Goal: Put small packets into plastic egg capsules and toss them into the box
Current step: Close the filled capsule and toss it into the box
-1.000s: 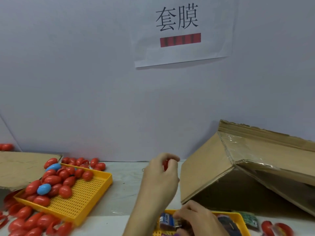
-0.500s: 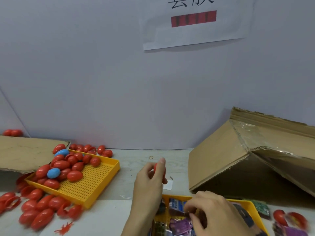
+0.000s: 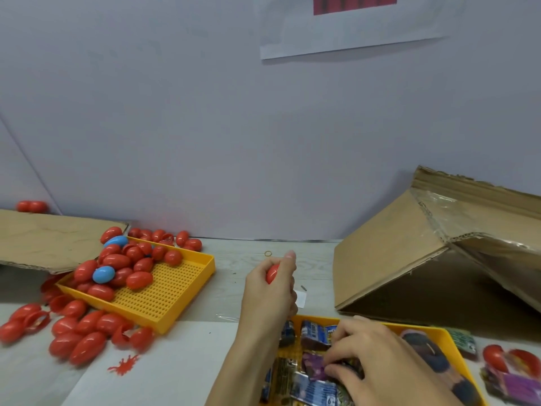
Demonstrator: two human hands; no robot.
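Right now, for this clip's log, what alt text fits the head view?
The left hand grips a red capsule above the table while the right hand digs among packets in a yellow tray. A second tray of capsules sits left, a tipped box right.

One view only, from the person's head, looking forward and slightly down across the table toward the wall. It sits close: the right hand fills the lower edge, cut off by the frame, and the left hand rises just ahead of it near centre. Wide-angle lens (the table's far edge bows a little). Left of the left hand the yellow tray sits in full view; right of it the cardboard box runs off-frame. The wall takes the whole upper half.
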